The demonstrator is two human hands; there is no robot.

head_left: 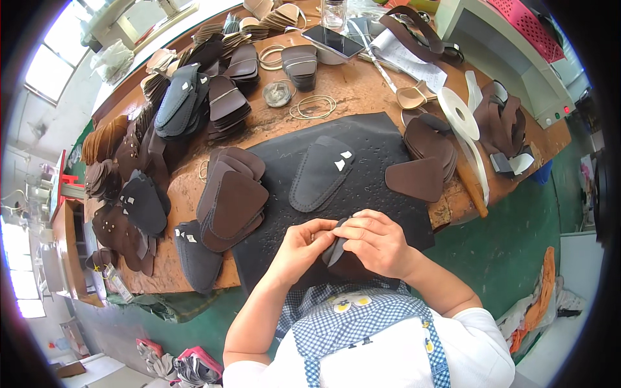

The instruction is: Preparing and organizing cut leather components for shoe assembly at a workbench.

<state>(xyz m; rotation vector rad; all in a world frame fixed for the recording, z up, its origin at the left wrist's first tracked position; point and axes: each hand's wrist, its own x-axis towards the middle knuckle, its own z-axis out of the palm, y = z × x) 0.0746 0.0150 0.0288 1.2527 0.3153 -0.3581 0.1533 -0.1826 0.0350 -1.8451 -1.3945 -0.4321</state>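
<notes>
L hand (297, 251) & R hand (378, 244) meet over near part of blk mat (381, 139), thumbs & fingertips almost together, pinching a small dark pc (333, 252) btwn them; it slants down just below the fingertips, some R fingers' contact hidden so can't tell. Just beyond fingers, flat on mat: blk stitched pc (317, 181) w/ 2 white tabs. L of fingers: brn stack (236, 200), fanned, over mat edge; farther L, dark tabbed pcs (197, 258). R of fingers & a bit beyond: brn panel (414, 180), w/ brn pile (430, 142) right behind; farther R, wooden stick (472, 187) & white tape roll (458, 113). Well beyond fingers: rubber bands (313, 107), phone (333, 42)
</notes>
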